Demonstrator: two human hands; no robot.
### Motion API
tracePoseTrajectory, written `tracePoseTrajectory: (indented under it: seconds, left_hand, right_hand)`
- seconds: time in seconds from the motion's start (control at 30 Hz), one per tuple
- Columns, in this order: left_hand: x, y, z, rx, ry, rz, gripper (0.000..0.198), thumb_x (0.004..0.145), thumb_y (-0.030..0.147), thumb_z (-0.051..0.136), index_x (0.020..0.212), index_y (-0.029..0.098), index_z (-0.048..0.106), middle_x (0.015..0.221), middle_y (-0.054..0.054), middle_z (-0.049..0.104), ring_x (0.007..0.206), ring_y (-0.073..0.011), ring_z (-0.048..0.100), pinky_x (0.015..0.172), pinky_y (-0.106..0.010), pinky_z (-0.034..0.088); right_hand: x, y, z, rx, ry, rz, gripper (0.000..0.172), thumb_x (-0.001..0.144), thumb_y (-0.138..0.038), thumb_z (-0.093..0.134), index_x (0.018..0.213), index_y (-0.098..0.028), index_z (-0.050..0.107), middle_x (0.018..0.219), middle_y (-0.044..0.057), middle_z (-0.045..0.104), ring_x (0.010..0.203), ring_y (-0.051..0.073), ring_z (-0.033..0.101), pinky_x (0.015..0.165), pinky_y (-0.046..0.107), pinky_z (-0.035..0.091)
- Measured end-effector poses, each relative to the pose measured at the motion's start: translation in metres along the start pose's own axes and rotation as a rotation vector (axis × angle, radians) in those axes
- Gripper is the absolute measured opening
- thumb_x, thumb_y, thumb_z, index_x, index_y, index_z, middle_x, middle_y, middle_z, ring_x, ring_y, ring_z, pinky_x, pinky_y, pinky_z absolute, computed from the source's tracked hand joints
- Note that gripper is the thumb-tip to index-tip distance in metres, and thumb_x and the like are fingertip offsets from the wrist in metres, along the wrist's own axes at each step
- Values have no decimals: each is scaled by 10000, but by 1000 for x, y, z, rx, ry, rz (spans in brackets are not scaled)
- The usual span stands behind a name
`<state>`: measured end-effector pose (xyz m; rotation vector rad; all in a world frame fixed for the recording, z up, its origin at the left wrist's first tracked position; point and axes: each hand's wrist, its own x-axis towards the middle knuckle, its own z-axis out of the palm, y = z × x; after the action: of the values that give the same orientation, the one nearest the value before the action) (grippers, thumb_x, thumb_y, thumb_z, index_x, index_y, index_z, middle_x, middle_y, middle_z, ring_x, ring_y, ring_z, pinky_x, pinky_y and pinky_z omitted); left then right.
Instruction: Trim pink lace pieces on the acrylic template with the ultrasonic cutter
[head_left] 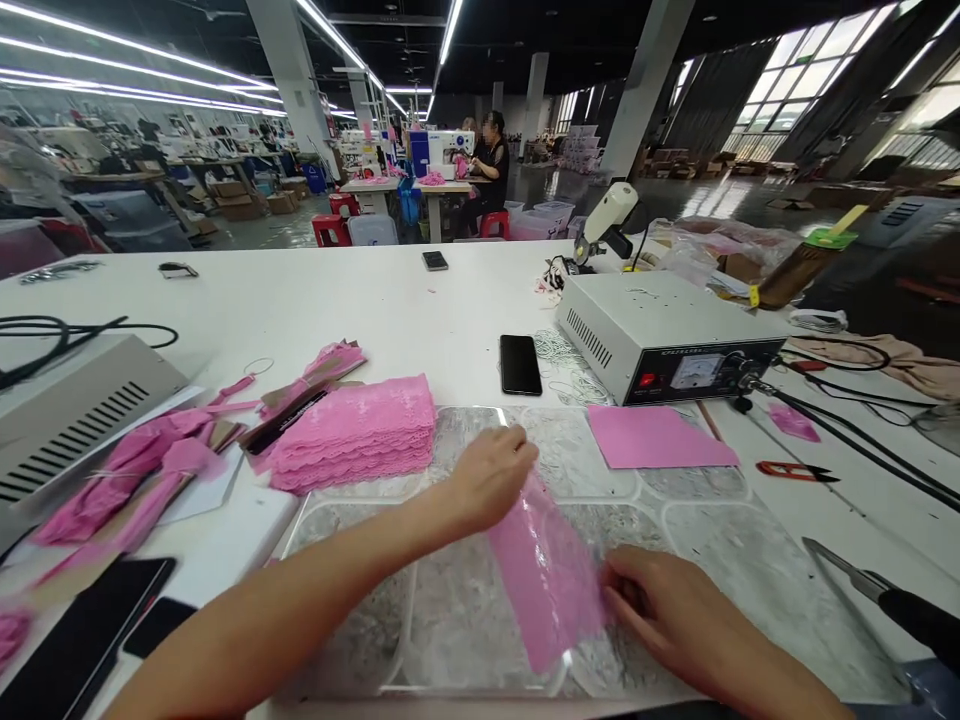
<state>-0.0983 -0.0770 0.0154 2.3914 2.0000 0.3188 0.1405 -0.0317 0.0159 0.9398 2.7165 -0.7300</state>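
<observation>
A pink fabric piece [541,575] with a shiny, film-like surface hangs slanted over the grey marbled mat. My left hand [493,478] pinches its upper end, fingers closed. At its lower right edge is my right hand [651,598], fingers curled and closed on that edge, which is slightly blurred. Left of my hands lies a thick stack of pink lace pieces [356,430] with scalloped edges. A flat pink sheet [656,437] rests on the far right part of the mat [465,610].
A grey power box [664,340] with cables stands at right, near red-handled thread snips [796,471] and a black-handled tool [885,595]. A phone [520,364] lies behind the mat. Pink bundles [127,480] and another grey box [82,420] are at left. A co-worker [491,165] sits farther back.
</observation>
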Motion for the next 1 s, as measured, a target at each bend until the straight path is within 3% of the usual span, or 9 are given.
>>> tracePoseTrajectory:
  seconds: [0.13,0.23,0.3,0.4,0.53,0.63,0.77,0.87,1.0]
  left_hand:
    - [-25,57,9,-60,-43,175,106,930,223,558,863,161,612,841,-42,651,758,-187,615,710,-317,504]
    - [-57,82,23,-86,10,324,340,889,419,648,1085,144,606,1072,-78,686,986,-231,641,867,-356,516]
    - [-69,85,32,-77,99,384,451,911,459,618,1210,126,563,1228,-107,656,1149,-255,601,998,-399,467]
    - [-72,76,37,-75,148,440,381,977,388,531,1256,130,548,1293,-106,638,1233,-241,568,1125,-439,356]
    - [-69,59,24,-107,36,499,293,1008,236,434,1258,137,550,1311,-104,631,1270,-244,550,1191,-519,221]
    - [-69,48,10,-173,-42,512,257,1005,218,424,1195,156,586,1285,-85,649,1271,-241,550,1211,-519,152]
    - [-60,39,3,-274,-48,506,223,993,176,427,1066,173,638,1215,-59,679,1250,-209,561,1223,-442,142]
    - [-42,36,3,-346,-57,545,225,974,141,438,970,182,659,1177,-59,687,1213,-194,582,1217,-427,158]
    - [-12,38,0,-422,-126,613,206,953,141,474,899,197,665,1096,-43,702,1164,-197,598,1203,-451,178]
  right_hand:
    - [-6,15,-13,43,56,-16,246,895,-260,442,691,-206,568,675,12,630,611,155,537,579,278,336]
    - [23,15,-28,127,217,-41,215,908,-264,452,807,-196,629,744,28,656,652,156,571,605,271,396]
    - [56,6,-37,130,268,-75,205,915,-251,461,960,-179,648,886,52,685,713,154,599,652,273,435]
    - [108,-15,-46,122,284,-141,260,908,-261,524,1138,-195,624,1110,68,658,847,155,619,768,288,453]
    - [137,-28,-48,58,227,-164,134,877,-278,623,937,-161,650,1049,52,654,870,162,610,789,324,475]
    - [118,-14,-44,26,250,-65,145,919,-271,561,890,-148,633,947,52,665,821,172,607,748,327,466]
    - [62,25,-42,13,328,138,148,903,-175,477,881,-167,623,793,64,679,685,177,586,604,276,350]
    - [19,57,-36,20,390,272,139,873,-148,469,867,-193,600,733,24,661,634,157,561,575,264,310]
    - [-23,88,-17,41,469,381,133,849,-160,479,884,-201,600,727,7,649,641,154,576,589,263,354]
